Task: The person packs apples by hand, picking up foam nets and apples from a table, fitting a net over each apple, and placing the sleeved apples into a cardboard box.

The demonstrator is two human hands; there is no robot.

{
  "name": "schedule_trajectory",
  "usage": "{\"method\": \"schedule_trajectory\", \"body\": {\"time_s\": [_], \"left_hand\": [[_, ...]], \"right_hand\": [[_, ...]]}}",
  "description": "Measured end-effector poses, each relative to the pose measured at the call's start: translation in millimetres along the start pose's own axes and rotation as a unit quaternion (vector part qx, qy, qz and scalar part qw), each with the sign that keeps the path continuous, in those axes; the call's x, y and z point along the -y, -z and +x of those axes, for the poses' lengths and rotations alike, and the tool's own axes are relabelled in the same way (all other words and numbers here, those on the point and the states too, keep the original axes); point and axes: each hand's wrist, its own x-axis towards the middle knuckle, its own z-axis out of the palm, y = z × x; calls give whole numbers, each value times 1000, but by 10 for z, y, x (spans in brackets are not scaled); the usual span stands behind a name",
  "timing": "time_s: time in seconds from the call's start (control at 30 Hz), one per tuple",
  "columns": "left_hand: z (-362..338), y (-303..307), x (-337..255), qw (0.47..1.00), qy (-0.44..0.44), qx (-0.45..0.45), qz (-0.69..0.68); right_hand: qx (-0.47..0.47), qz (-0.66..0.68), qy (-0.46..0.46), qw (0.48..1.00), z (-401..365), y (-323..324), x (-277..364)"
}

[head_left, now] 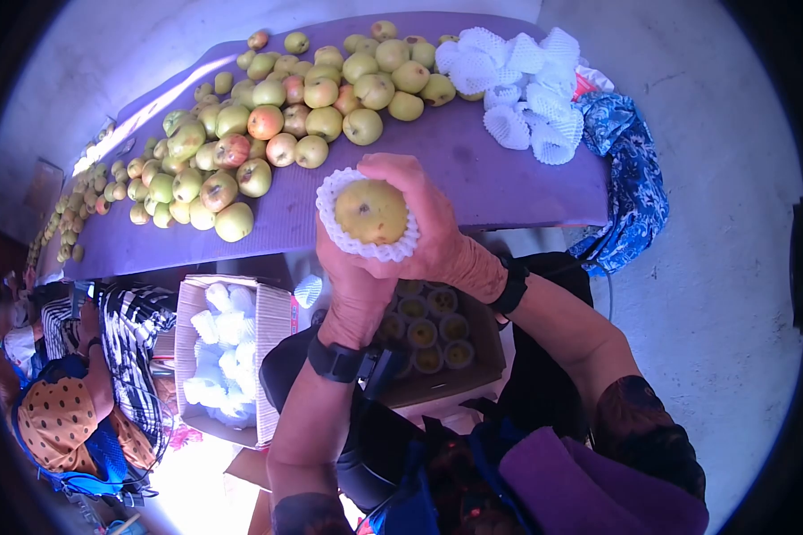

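A yellow-green apple (370,212) sits in a white foam net sleeve (328,189), its top showing through the opening. Both of my hands are closed around it above the near edge of the table. My left hand (352,285) cups the sleeve from the left and below. From the right, my right hand (430,214) wraps it, thumb side up along the rim. Below my forearms, a cardboard box (473,379) holds several apples in foam sleeves (422,333).
A purple-covered table (455,169) bears many loose apples (232,150) and a heap of foam sleeves (535,89) at right. A carton (187,312) of sleeves stands below at left, near another person (62,410). Blue patterned cloth (633,178) hangs at the table's right end.
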Motion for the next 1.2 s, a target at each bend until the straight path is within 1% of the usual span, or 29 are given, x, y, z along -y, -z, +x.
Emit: {"method": "schedule_trajectory", "body": {"time_s": [0.17,0.23,0.27,0.3,0.33,0.37,0.4,0.43,0.47,0.5,0.53,0.57,0.6,0.63,0.7,0.73,0.8,0.83,0.87,0.97,1.03,1.1,1.13,1.17,1.2], "left_hand": [[87,67,-29,998,-30,-4,46],[123,101,-81,974,-81,13,213],[150,160,-160,973,-84,11,213],[177,216,-279,890,-167,83,417],[190,244,-347,752,-238,149,596],[194,247,-370,752,-237,144,598],[180,140,-437,932,-53,55,353],[172,88,-473,988,134,-41,59],[190,155,-475,988,134,-44,57],[211,219,-486,987,140,-5,73],[219,259,-476,985,146,34,89],[197,289,-452,981,140,35,132],[188,269,-426,980,143,34,131],[184,255,-394,972,156,22,175],[139,254,-355,952,177,16,249],[138,274,-322,952,184,12,246],[196,333,-246,942,230,6,244],[238,392,-241,922,245,45,295],[265,430,-228,921,252,41,293],[249,415,-197,929,235,-2,284],[255,422,-186,934,232,-5,270],[330,511,-231,939,229,-8,257],[411,605,-323,935,287,110,179],[449,694,-361,909,337,224,96],[400,629,-309,910,338,222,94]], "right_hand": [[21,11,-37,999,38,1,38],[30,28,-42,998,63,11,30],[47,22,-31,998,72,11,28],[65,16,-20,998,80,15,26],[68,20,-20,997,92,45,29],[108,41,-54,992,112,100,38],[149,60,-89,983,131,155,49],[153,64,-90,982,152,219,71],[180,74,-135,972,175,293,95],[205,82,-181,958,186,334,99],[206,81,-183,958,177,342,79],[212,45,-147,965,156,348,55],[216,9,-111,970,136,352,41],[217,10,-115,969,127,354,49],[278,-51,-107,953,117,349,89],[281,-48,-115,952,94,348,84],[333,-52,-124,933,34,337,49],[336,-47,-132,931,9,326,23],[335,-34,-128,933,-5,313,-11],[322,-20,-120,939,-53,273,-53],[312,-20,-113,943,-66,254,-83],[282,7,-83,956,-81,231,-106],[282,8,-85,956,-83,221,-96],[269,1,-83,959,-78,211,-80],[257,-6,-80,963,-80,194,-68]]}}
